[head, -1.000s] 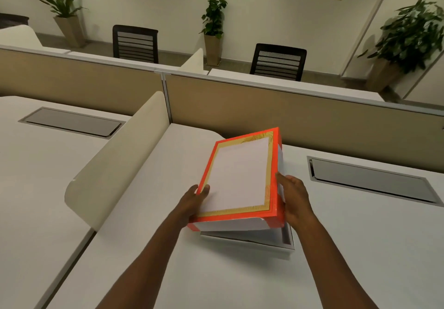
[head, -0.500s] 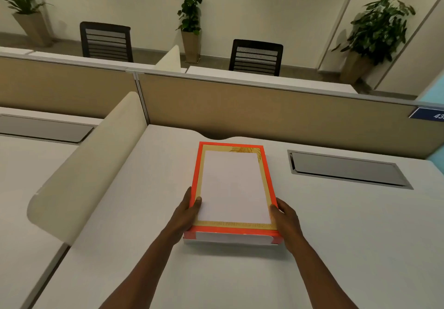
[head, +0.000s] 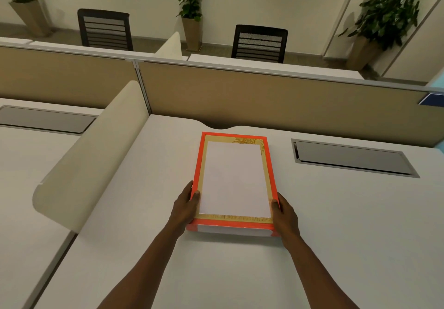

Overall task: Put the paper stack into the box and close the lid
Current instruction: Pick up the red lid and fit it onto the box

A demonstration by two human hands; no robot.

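A flat box with an orange-rimmed lid (head: 234, 179), white in the middle with a gold border, lies on the white desk (head: 336, 224) in front of me. The lid sits flat on the box, and the box's white front wall shows under it. My left hand (head: 186, 206) grips the lid's near left edge, thumb on top. My right hand (head: 283, 212) holds the near right corner the same way. The paper stack is hidden from view.
A curved cream divider (head: 96, 155) stands to the left of the box. A grey cable hatch (head: 353, 157) is set into the desk on the right. A tan partition (head: 276, 99) runs along the back edge, with chairs and potted plants behind.
The lid was tilted up over the open box a second ago; it has come down flat onto the box. Both hands stay on its near edges.
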